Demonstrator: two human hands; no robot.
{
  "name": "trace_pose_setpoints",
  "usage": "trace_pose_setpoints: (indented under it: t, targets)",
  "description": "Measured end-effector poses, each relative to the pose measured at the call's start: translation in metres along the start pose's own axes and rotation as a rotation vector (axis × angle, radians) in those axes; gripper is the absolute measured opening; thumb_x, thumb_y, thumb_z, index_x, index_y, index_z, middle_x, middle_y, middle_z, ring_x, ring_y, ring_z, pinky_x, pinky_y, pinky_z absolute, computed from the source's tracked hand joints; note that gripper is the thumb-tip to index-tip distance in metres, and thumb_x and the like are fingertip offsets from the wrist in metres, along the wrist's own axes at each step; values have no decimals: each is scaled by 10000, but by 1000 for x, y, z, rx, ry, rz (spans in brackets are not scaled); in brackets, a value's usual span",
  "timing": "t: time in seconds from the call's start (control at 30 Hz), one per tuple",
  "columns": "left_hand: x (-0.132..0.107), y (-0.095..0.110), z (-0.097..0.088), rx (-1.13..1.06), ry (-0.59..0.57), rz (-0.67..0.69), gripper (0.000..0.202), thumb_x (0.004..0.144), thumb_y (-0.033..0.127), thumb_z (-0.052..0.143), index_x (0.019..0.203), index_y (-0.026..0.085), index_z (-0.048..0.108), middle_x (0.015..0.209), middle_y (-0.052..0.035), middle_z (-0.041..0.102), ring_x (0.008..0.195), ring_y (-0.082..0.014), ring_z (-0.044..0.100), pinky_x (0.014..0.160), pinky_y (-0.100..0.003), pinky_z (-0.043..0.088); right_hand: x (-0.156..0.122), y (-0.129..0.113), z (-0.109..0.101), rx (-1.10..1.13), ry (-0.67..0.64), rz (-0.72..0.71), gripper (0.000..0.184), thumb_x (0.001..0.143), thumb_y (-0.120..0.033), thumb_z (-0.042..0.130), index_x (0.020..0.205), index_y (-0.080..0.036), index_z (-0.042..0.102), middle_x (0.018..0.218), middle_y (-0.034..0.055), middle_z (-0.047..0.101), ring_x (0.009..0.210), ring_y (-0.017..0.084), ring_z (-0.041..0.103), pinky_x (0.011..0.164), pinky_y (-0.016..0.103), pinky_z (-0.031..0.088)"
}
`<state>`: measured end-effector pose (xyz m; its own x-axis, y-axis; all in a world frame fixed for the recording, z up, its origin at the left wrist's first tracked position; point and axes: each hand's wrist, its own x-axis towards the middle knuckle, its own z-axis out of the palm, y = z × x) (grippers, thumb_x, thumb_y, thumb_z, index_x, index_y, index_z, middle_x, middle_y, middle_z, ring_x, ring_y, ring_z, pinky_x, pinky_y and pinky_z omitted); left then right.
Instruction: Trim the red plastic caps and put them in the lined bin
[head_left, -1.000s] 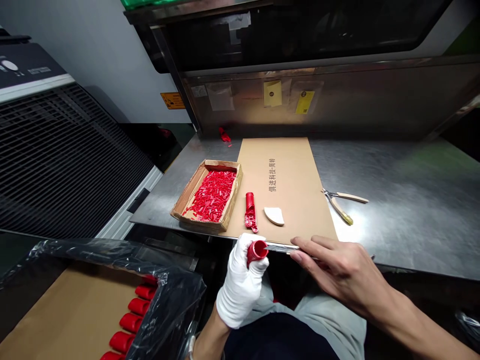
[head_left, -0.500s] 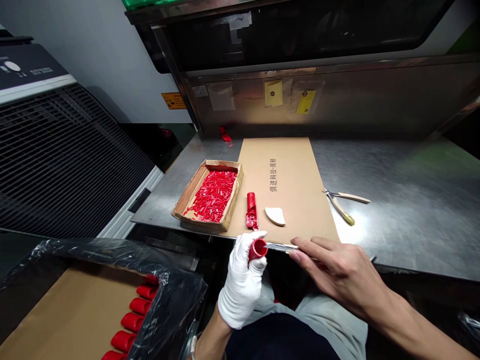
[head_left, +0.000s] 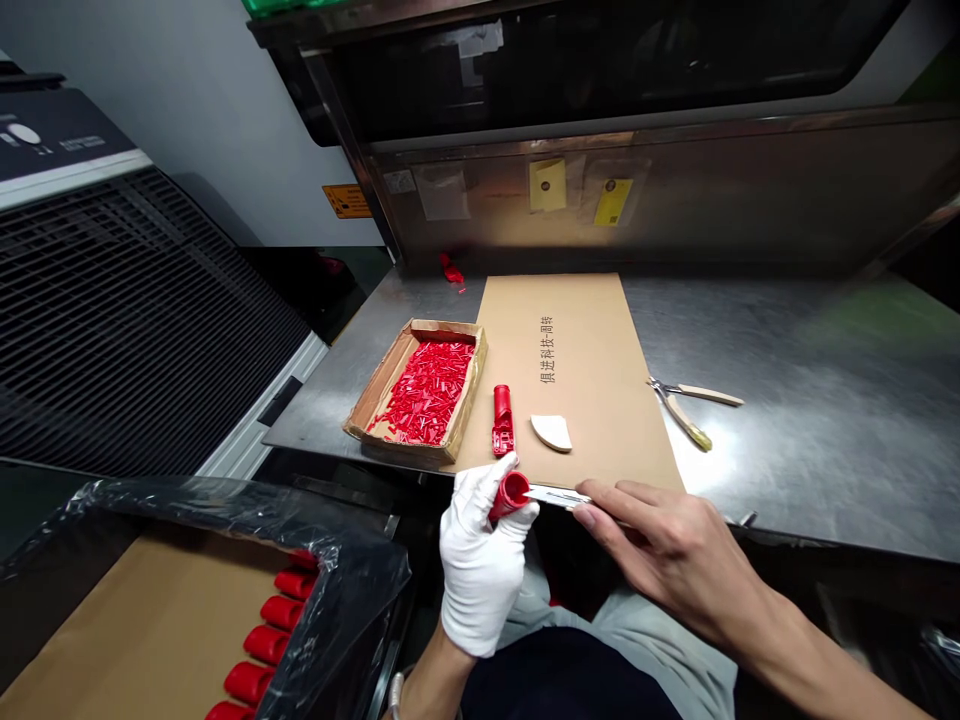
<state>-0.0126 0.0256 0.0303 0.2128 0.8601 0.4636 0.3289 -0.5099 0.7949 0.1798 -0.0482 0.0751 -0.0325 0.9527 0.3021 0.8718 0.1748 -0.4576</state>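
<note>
In a white glove, my left hand (head_left: 484,565) is closed around a hollow red plastic part (head_left: 511,494), its round opening turned up toward me. My bare right hand (head_left: 667,535) pinches a slim metal knife (head_left: 555,495); the blade's tip meets the rim of the red part's opening. Just beyond my left hand, a second red plastic part (head_left: 502,420) lies on the cardboard sheet (head_left: 585,350). Beside it rests a pale wedge-shaped piece (head_left: 551,432).
A cardboard tray (head_left: 360,405) of small red scraps stands left on the metal table (head_left: 810,400). Cutting pliers (head_left: 686,405) lie at right. Red scrap (head_left: 451,268) sits at the back. Lower left, a plastic-lined box (head_left: 127,620) holds several red parts (head_left: 266,643).
My left hand has shifted slightly left and turned the red part a little. The knife remains at its rim, with its blade showing broader now.
</note>
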Motion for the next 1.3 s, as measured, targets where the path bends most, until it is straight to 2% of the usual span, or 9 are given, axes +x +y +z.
trace_pose_setpoints:
  t: [0.23, 0.37, 0.57, 0.63, 0.8, 1.0, 1.13, 1.2, 1.3]
  targets:
    - [-1, -2, 9, -143, 101, -116, 419, 849, 223, 742, 1251, 316, 672, 1134, -22, 679, 981, -189, 687, 883, -306, 562, -2, -6, 3, 144, -126, 22, 276, 1021, -394, 484, 1045, -259, 723, 719, 4, 651, 599, 136, 598, 562, 264, 370]
    - [1, -1, 4, -75, 100, -125, 403, 839, 240, 758, 1228, 304, 676, 1112, -18, 694, 965, -182, 687, 910, -316, 552, 1, 0, -10, 406, -162, 186, 256, 1001, -409, 517, 957, -256, 718, 821, -6, 688, 731, 129, 630, 662, 230, 436]
    - [-3, 6, 13, -154, 58, -106, 344, 830, 224, 765, 1154, 275, 661, 1091, -18, 680, 990, -185, 681, 930, -324, 540, 21, -17, -2, 705, -195, 461, 409, 919, -520, 587, 689, -191, 508, 631, -46, 410, 581, 96, 377, 536, 247, 309]
    - [-5, 7, 16, -168, 50, -95, 298, 834, 212, 757, 1110, 267, 658, 1058, -11, 681, 962, -176, 680, 913, -320, 541, 31, -20, 3, 795, -247, 443, 370, 919, -464, 573, 684, -183, 516, 644, -41, 408, 606, 98, 370, 554, 245, 308]
    - [-9, 5, 16, -127, -157, -80, 369, 782, 236, 804, 1111, 258, 639, 1015, 0, 723, 887, -175, 696, 828, -302, 557, 43, -9, 1, 838, -385, 384, 224, 900, -295, 503, 762, -159, 616, 704, -14, 530, 652, 109, 432, 594, 239, 347]
    - [-12, 4, 17, -240, -156, -136, 331, 822, 195, 759, 1107, 271, 610, 992, 25, 723, 856, -137, 691, 805, -249, 550, 39, -5, -5, 752, -460, 354, 272, 942, -336, 506, 735, -171, 569, 671, -34, 482, 621, 98, 380, 558, 238, 311]
    - [-7, 4, 9, -314, -369, -46, 368, 855, 249, 731, 1197, 257, 594, 1069, -17, 710, 917, -167, 682, 855, -281, 541, 41, -6, -18, 703, -546, 254, 229, 946, -254, 489, 747, -180, 575, 676, -39, 523, 611, 94, 414, 565, 233, 330]
    - [-5, 3, 3, -332, -442, -19, 336, 907, 254, 665, 1234, 262, 586, 1114, -34, 699, 967, -177, 676, 888, -297, 532, 40, -2, -25, 651, -544, 212, 244, 965, -290, 495, 757, -187, 569, 676, -38, 522, 606, 96, 421, 560, 234, 334]
    - [-2, 0, -1, -331, -370, -39, 306, 923, 241, 648, 1218, 285, 584, 1090, -20, 692, 970, -170, 672, 889, -297, 523, 32, 5, -31, 477, -376, 155, 243, 996, -397, 504, 895, -199, 600, 718, -31, 558, 616, 102, 463, 571, 243, 347]
